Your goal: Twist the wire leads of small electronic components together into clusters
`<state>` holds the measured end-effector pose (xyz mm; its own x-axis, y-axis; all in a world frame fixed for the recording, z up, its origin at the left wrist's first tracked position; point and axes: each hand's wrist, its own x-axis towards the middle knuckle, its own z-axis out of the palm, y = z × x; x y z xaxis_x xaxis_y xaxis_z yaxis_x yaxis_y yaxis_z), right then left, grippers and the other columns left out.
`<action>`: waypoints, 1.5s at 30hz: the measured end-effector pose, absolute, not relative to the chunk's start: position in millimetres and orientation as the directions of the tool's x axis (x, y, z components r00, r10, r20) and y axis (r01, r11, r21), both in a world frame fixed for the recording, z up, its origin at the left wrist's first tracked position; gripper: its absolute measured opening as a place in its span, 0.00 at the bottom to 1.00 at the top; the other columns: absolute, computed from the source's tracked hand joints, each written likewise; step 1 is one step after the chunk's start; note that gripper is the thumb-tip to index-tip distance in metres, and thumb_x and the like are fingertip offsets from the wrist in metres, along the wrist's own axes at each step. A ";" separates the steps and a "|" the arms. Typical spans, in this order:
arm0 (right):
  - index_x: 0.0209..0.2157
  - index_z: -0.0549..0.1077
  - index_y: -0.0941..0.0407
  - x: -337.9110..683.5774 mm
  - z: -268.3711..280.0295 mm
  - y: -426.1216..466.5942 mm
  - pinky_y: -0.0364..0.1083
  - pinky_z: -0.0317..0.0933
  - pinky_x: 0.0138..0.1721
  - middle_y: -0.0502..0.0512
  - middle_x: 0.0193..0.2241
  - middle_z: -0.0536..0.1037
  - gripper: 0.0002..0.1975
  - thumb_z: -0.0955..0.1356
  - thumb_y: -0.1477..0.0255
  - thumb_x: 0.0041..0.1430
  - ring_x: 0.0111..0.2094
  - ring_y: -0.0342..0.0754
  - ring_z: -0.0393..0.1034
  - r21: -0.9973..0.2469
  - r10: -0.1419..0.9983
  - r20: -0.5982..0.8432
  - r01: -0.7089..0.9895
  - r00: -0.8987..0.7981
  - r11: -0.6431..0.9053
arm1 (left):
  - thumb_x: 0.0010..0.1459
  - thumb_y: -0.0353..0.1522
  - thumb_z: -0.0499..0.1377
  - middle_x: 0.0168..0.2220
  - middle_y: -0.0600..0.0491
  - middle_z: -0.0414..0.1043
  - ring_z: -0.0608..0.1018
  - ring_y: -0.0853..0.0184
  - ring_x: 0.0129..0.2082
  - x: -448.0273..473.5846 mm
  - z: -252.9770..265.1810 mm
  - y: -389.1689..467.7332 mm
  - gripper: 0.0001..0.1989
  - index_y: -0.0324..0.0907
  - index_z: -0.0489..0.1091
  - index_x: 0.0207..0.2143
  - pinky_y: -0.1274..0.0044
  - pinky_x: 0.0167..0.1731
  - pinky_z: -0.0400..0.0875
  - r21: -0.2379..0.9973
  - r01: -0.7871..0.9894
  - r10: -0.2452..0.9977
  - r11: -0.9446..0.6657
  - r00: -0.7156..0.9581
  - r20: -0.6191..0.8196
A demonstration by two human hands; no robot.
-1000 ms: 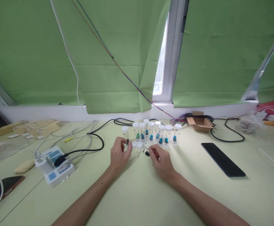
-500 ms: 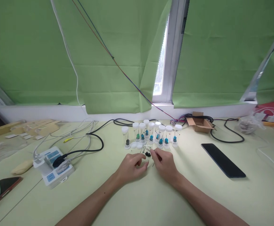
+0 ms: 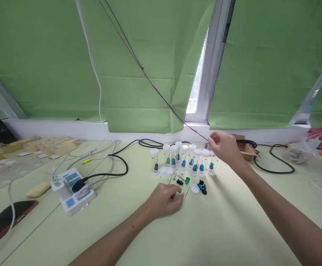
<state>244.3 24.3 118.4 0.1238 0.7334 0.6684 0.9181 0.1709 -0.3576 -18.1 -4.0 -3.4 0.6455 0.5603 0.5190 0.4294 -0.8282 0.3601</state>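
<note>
Head view: The right hand [image 3: 224, 147] is raised at the right end of the clear tubes [image 3: 183, 158], beside the cardboard box [image 3: 246, 150]. Its grip has thumb and fingers drawn together; whether it grasps anything cannot be told, and contact with the rightmost tube is likewise unclear. The left hand [image 3: 165, 198] is low over the desk [image 3: 219, 225], its grip slack, thumb and forefinger tips parted, just beside a thin metal rod [image 3: 187, 191].

The tubes stand upright in a cluster beyond the left hand. White caps show on most; blue, green or dark pieces are visible inside.

Loose on the desk, between tubes and left hand: a black piece [image 3: 180, 182] and, near it, a green piece [image 3: 187, 180]. To their right, a white lid [image 3: 194, 189] lies just beside blue-and-black pieces [image 3: 202, 187].
</note>
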 end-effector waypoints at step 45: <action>0.55 0.63 0.55 161.6 81.8 -6.9 0.52 0.67 0.42 0.61 0.43 0.73 0.18 0.64 0.76 0.64 0.42 0.53 0.68 -0.058 0.321 0.898 0.640 -0.302 0.766 | 0.55 0.31 0.63 0.49 0.44 0.62 0.66 0.56 0.51 -15.5 4.0 -2.4 0.26 0.43 0.58 0.54 0.64 0.50 0.66 0.400 0.590 0.552 -0.701 0.095 0.828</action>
